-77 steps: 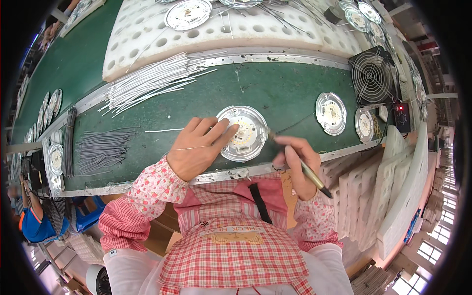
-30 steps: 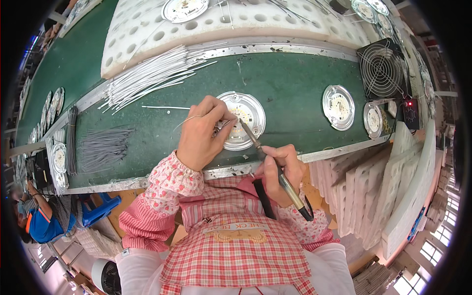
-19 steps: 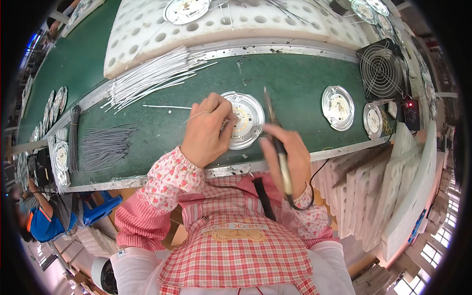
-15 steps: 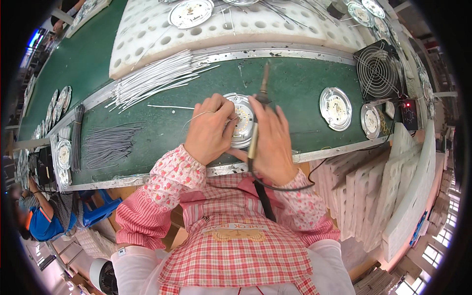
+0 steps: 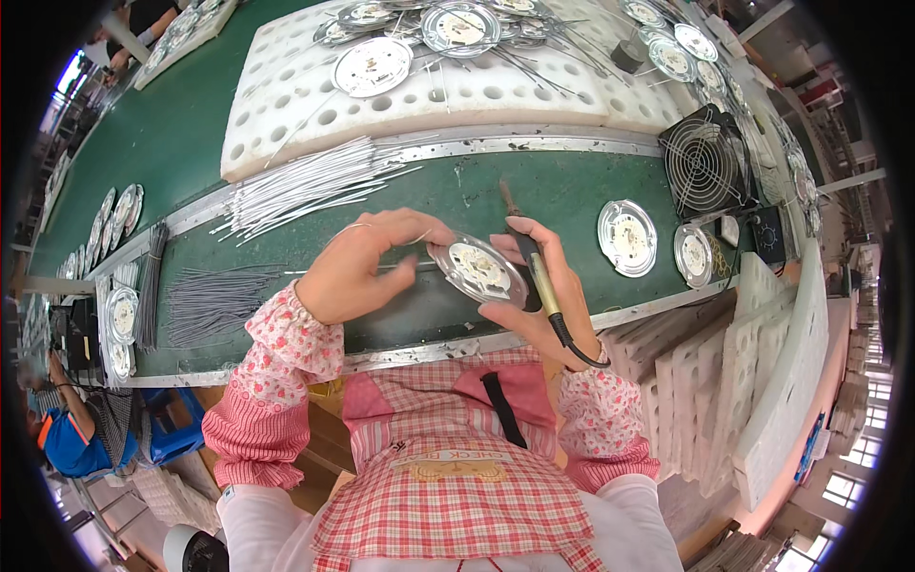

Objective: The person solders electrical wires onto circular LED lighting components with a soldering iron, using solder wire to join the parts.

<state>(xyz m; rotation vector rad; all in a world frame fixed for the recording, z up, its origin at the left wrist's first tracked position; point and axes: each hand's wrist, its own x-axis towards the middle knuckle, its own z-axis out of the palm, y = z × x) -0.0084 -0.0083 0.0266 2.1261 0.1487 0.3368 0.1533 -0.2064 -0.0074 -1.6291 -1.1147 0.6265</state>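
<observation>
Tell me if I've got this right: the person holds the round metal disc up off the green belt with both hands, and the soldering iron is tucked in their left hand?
Not quite. In the head view the soldering iron is in the right hand, not the left. The rest holds: the round metal disc is lifted off the green belt, the left hand at one edge and the right hand under the other.

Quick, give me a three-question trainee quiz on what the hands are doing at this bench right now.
1. True or false: the round metal disc lies flat on the green belt.
2. Which hand holds the soldering iron? A) left hand B) right hand
3. Fill in: right of the held disc, on the belt, two more discs lie in front of a black ____.

Key: 1 false, both hands hold it tilted above the belt; 2 B; 3 fan.
</observation>
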